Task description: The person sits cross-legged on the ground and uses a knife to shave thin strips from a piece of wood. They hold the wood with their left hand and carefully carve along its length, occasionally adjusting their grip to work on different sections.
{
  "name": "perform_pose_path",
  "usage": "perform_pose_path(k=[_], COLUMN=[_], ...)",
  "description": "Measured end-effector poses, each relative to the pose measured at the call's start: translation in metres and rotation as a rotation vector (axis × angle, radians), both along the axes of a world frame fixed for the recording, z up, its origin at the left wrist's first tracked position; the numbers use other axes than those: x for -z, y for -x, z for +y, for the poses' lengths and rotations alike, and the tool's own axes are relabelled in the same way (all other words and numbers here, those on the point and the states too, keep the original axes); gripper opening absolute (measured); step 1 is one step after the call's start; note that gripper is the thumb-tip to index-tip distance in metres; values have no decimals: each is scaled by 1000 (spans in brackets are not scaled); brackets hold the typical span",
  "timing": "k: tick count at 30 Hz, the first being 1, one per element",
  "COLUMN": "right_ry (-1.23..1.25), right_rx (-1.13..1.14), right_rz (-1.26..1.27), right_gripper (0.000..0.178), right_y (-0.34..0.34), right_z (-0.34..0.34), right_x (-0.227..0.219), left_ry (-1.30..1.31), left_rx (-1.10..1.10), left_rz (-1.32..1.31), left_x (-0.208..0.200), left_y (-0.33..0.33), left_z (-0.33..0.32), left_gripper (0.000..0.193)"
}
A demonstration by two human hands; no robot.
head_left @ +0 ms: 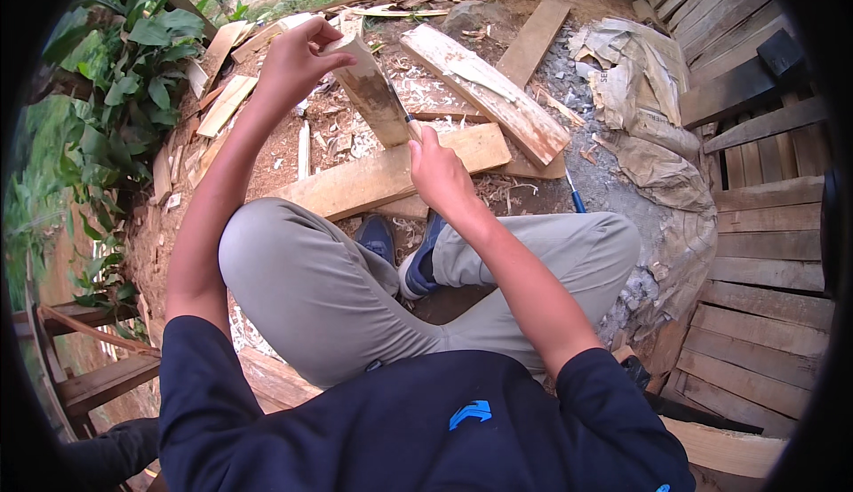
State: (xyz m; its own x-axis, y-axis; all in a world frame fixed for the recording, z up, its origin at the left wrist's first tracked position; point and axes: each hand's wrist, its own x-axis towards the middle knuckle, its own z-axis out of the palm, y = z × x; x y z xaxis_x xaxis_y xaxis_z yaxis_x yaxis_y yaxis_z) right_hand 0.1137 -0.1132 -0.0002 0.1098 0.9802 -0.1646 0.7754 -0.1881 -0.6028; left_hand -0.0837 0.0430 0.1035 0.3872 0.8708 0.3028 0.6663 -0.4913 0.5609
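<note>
A short wooden block (369,92) stands tilted, its lower end against a flat plank (391,172) on the ground. My left hand (302,61) is closed on the block's upper end, thumb over the top edge. Closed round the pale handle of a knife (409,119), my right hand (440,172) is at the block's lower right side. The narrow blade lies along the block's right edge; part of it is hard to make out. Fingers of the right hand partly hide the handle.
Beyond the block lie a thick whitish board (489,92) and a brown plank (536,39). A blue-handled tool (577,200) rests at the right, near a crumpled paper sack (635,92). Wood shavings cover the soil. A slatted wooden wall (769,243) stands right; leafy plants (133,57) grow left.
</note>
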Motion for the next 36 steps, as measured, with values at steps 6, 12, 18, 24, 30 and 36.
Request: perform_pose_path(k=[6,12,18,24,30,36], right_ry=[-415,-458,-78,-593,-61,-272], right_rx=[180,275,51,241,46,104], right_rz=[226,319,-9,376,35,107], right_gripper=[35,36,35,32,34,33], right_y=[-6,2,0,3,-1,-3], right_z=[14,10,4,11,6,12], right_x=[-64,-36,-20,-75,-8,-41], left_ry=[9,10,-9,26,45,42], left_rx=[-12,11,-19,-26,-22,-21], left_rz=[-5,-12,1,5,7,11], left_x=[-4,1,1,0,-3,-2], left_y=[4,0,6,3,0,4], left_z=[-3,2,3,2,1,0], left_gripper=[42,44,45,45,45,44])
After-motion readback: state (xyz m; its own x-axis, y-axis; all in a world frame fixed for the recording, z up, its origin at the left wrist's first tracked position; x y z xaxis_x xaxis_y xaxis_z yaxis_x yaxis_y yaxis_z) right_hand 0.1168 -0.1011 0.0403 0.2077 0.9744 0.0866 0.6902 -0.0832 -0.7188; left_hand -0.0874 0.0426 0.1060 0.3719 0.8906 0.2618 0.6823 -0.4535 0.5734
